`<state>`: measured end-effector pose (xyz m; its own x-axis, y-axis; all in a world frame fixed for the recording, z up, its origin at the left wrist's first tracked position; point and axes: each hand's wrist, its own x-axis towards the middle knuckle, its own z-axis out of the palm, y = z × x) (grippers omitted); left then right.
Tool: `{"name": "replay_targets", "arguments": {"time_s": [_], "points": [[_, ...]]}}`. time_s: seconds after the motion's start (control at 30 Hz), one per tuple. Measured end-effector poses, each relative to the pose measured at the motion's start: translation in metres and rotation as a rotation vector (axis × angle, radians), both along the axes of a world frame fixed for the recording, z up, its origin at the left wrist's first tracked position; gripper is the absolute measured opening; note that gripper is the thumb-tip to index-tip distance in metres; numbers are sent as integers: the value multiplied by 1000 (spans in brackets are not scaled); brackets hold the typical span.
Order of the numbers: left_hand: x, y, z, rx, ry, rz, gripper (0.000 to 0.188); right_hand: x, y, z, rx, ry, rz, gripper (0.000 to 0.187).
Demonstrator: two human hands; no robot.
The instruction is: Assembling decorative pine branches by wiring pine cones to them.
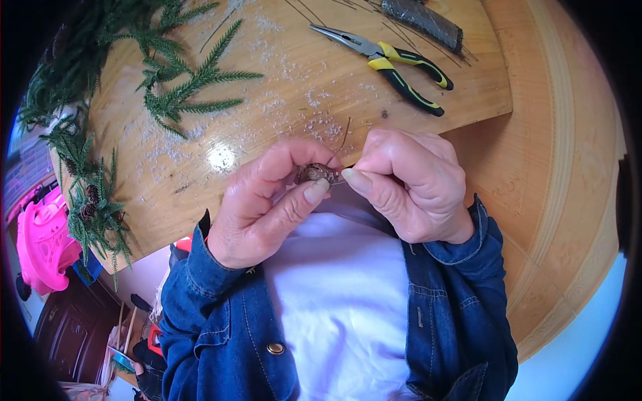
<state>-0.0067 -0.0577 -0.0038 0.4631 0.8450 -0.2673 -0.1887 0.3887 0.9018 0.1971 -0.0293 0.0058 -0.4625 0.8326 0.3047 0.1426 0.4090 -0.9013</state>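
Observation:
My left hand (262, 204) is closed around a small brown pine cone (314, 174), held between thumb and fingers just in front of my chest. A thin brown wire (346, 134) sticks up beside the cone toward the table. My right hand (418, 184) is curled up close on the right, its thumb and forefinger pinched together beside the cone. The pinch seems to be on an end of the wire, mostly hidden by the fingertips. Beyond both hands lie needle-nose pliers (373, 55) with black and yellow handles, their jaws slightly apart.
Artificial green pine branches (204, 83) spread over the wooden table (281, 113) and hang off its left side, some bearing pine cones (88, 208). White flakes are scattered on the wood. Loose wires (408, 40) and a dark grey roll-shaped object (428, 27) lie at the far right.

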Motion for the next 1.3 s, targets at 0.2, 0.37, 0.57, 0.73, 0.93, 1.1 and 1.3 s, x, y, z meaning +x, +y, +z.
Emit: {"name": "replay_targets", "arguments": {"time_s": [0.2, 0.37, 0.57, 0.73, 0.93, 1.1, 1.3], "points": [[-1, 10, 2, 522, 427, -137, 27, 2, 2, 3, 68, -60, 16, 13], [1, 11, -1, 754, 499, -133, 28, 3, -3, 1, 65, -54, -2, 14], [1, 12, -3, 839, 553, -142, 25, 3, -4, -3, 27, -40, -23, 15], [2, 12, -2, 878, 529, -112, 22, 5, 0, 2, -24, -42, -8, 14], [3, 13, -3, 776, 397, -15, 18, 7, 1, 1, -218, 43, 1, 12], [4, 12, 0, 707, 410, -7, 17, -6, 1, -9, -103, 54, -20, 10], [3, 12, 2, 739, 461, -14, 20, -10, 2, -4, -80, -2, -40, 9]]}}
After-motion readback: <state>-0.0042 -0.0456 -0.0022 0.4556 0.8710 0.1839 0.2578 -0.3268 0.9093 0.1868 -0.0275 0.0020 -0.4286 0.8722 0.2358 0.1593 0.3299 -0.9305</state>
